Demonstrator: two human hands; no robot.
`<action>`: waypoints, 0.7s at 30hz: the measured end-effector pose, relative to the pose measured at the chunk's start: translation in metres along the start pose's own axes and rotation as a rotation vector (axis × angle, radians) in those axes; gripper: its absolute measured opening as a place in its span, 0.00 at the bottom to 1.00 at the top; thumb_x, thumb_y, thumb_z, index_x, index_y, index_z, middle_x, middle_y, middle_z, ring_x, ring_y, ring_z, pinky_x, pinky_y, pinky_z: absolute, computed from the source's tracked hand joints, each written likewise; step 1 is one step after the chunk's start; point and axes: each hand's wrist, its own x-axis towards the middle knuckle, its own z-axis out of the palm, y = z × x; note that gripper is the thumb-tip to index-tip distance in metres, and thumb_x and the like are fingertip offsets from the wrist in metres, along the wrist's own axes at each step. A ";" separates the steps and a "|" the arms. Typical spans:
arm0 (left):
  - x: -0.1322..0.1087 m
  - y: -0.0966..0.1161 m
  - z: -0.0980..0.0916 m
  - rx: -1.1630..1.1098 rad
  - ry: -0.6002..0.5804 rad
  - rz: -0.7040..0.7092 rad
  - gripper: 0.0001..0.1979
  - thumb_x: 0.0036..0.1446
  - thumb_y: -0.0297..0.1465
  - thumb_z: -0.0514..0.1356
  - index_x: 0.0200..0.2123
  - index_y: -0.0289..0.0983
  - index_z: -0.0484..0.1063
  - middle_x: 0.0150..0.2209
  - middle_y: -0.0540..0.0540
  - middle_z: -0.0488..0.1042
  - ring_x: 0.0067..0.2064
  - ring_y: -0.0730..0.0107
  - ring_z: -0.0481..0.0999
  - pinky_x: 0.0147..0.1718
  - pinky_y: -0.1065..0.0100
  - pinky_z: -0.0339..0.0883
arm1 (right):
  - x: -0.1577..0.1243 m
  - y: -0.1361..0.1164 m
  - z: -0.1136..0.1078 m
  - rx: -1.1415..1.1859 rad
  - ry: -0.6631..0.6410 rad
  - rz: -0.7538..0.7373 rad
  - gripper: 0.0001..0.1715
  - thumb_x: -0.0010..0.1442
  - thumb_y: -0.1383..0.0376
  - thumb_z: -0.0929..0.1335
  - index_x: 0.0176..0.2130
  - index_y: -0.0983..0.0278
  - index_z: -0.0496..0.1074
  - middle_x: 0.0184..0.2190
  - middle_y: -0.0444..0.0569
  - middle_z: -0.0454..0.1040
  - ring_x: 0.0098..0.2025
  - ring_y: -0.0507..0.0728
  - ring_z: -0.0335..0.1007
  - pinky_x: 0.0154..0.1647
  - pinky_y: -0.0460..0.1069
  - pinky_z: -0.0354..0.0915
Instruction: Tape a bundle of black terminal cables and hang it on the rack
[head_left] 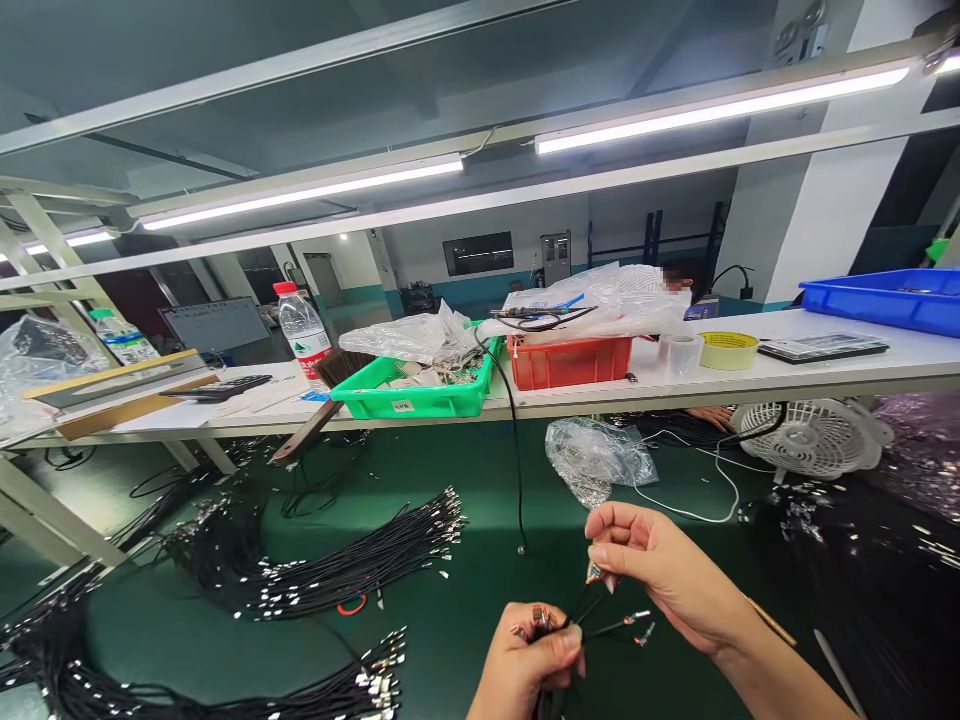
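My left hand (534, 655) is closed around several thin black cables (592, 608) near their tips. Small metal connectors (540, 617) stick out above its fingers, and other cable ends fan out to the right. Just above, my right hand (637, 570) pinches the end of one cable, a small metal connector (594, 573), between thumb and fingertips. Both hands are over the green work mat (450, 640). A bundle of black cables (375, 550) with metal ends lies to the left, and another cable bundle (330, 700) lies nearer me.
A raised white shelf (420, 428) holds a green bin (412, 402), a red bin (570, 365), a water bottle (300, 330) and tape rolls (727, 350). Beneath it are a clear plastic bag (592, 455) and a white fan (810, 440). Another person's hand (712, 415) shows beside the fan.
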 end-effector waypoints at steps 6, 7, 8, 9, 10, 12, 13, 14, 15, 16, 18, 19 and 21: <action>0.003 -0.001 -0.001 -0.038 -0.008 -0.010 0.22 0.32 0.41 0.69 0.14 0.32 0.61 0.13 0.50 0.62 0.15 0.85 0.48 0.17 0.74 0.34 | 0.000 0.002 0.002 -0.019 0.027 0.014 0.08 0.48 0.68 0.69 0.32 0.65 0.67 0.23 0.41 0.68 0.24 0.49 0.62 0.27 0.44 0.58; 0.004 -0.001 -0.002 -0.042 -0.011 -0.006 0.22 0.32 0.41 0.69 0.14 0.32 0.62 0.13 0.50 0.62 0.15 0.85 0.47 0.17 0.74 0.35 | 0.000 0.002 0.002 -0.028 0.034 0.012 0.08 0.48 0.68 0.68 0.32 0.65 0.67 0.22 0.41 0.68 0.24 0.49 0.62 0.27 0.44 0.58; 0.005 -0.002 -0.003 -0.041 -0.016 -0.003 0.22 0.32 0.41 0.69 0.14 0.32 0.62 0.13 0.51 0.61 0.15 0.85 0.47 0.16 0.74 0.34 | 0.000 0.002 0.002 -0.048 0.044 0.005 0.08 0.49 0.67 0.68 0.32 0.64 0.67 0.22 0.41 0.67 0.24 0.49 0.62 0.27 0.44 0.58; 0.006 -0.003 -0.004 -0.038 -0.024 0.000 0.22 0.33 0.41 0.68 0.14 0.31 0.62 0.13 0.51 0.60 0.15 0.85 0.47 0.16 0.74 0.34 | 0.000 0.002 0.002 -0.081 0.060 -0.006 0.08 0.49 0.66 0.68 0.33 0.64 0.67 0.22 0.41 0.67 0.25 0.49 0.62 0.27 0.44 0.58; 0.007 -0.003 -0.004 -0.034 -0.033 0.003 0.22 0.33 0.42 0.68 0.14 0.31 0.63 0.12 0.52 0.59 0.15 0.85 0.47 0.16 0.74 0.34 | 0.000 0.003 0.002 -0.131 0.082 -0.022 0.08 0.50 0.65 0.68 0.33 0.64 0.67 0.22 0.41 0.67 0.25 0.50 0.62 0.27 0.45 0.58; 0.009 -0.005 -0.005 -0.030 -0.039 0.010 0.22 0.34 0.42 0.68 0.14 0.31 0.63 0.12 0.53 0.58 0.14 0.86 0.46 0.16 0.74 0.33 | 0.000 0.003 0.002 -0.264 0.133 -0.060 0.07 0.51 0.64 0.67 0.33 0.64 0.68 0.22 0.41 0.67 0.26 0.51 0.62 0.28 0.45 0.59; 0.010 -0.005 -0.004 -0.033 -0.033 0.012 0.22 0.34 0.42 0.68 0.14 0.31 0.63 0.12 0.53 0.58 0.15 0.86 0.46 0.16 0.74 0.33 | 0.000 0.002 0.002 -0.330 0.149 -0.073 0.07 0.52 0.63 0.67 0.33 0.63 0.68 0.22 0.41 0.67 0.26 0.51 0.62 0.28 0.46 0.59; 0.010 -0.005 -0.004 -0.037 -0.024 0.016 0.21 0.34 0.42 0.68 0.14 0.31 0.63 0.13 0.53 0.58 0.15 0.86 0.46 0.16 0.74 0.34 | 0.000 0.002 0.002 -0.385 0.157 -0.085 0.06 0.52 0.63 0.66 0.33 0.63 0.68 0.22 0.41 0.67 0.26 0.51 0.63 0.28 0.46 0.60; 0.010 -0.006 -0.003 -0.038 -0.018 0.020 0.21 0.35 0.41 0.67 0.14 0.31 0.63 0.13 0.53 0.58 0.15 0.86 0.46 0.16 0.74 0.34 | 0.000 0.001 0.002 -0.424 0.155 -0.092 0.06 0.53 0.63 0.66 0.32 0.63 0.68 0.22 0.41 0.67 0.26 0.51 0.63 0.29 0.46 0.60; 0.009 -0.006 -0.002 -0.036 -0.019 0.024 0.21 0.36 0.41 0.67 0.14 0.31 0.64 0.13 0.53 0.58 0.15 0.86 0.46 0.16 0.74 0.34 | 0.000 0.000 0.002 -0.449 0.146 -0.096 0.06 0.53 0.63 0.66 0.32 0.63 0.68 0.23 0.41 0.67 0.26 0.51 0.64 0.29 0.46 0.60; 0.009 -0.006 -0.002 -0.037 -0.029 0.026 0.20 0.37 0.40 0.67 0.14 0.31 0.64 0.13 0.53 0.58 0.15 0.85 0.47 0.16 0.74 0.34 | 0.000 -0.004 0.002 -0.468 0.118 -0.097 0.06 0.53 0.63 0.65 0.32 0.63 0.68 0.24 0.42 0.68 0.28 0.52 0.64 0.30 0.46 0.61; 0.009 -0.006 -0.001 -0.039 -0.032 0.025 0.20 0.38 0.40 0.67 0.15 0.31 0.63 0.13 0.52 0.59 0.15 0.86 0.47 0.16 0.74 0.34 | -0.001 -0.006 0.002 -0.471 0.101 -0.090 0.06 0.54 0.63 0.65 0.32 0.63 0.68 0.24 0.43 0.68 0.28 0.52 0.65 0.29 0.46 0.61; 0.009 -0.006 -0.001 -0.041 -0.027 0.015 0.20 0.38 0.40 0.66 0.15 0.31 0.63 0.14 0.52 0.60 0.15 0.86 0.47 0.16 0.74 0.34 | -0.003 -0.010 0.002 -0.477 0.062 -0.060 0.07 0.54 0.62 0.64 0.31 0.64 0.68 0.25 0.43 0.69 0.29 0.52 0.65 0.28 0.46 0.62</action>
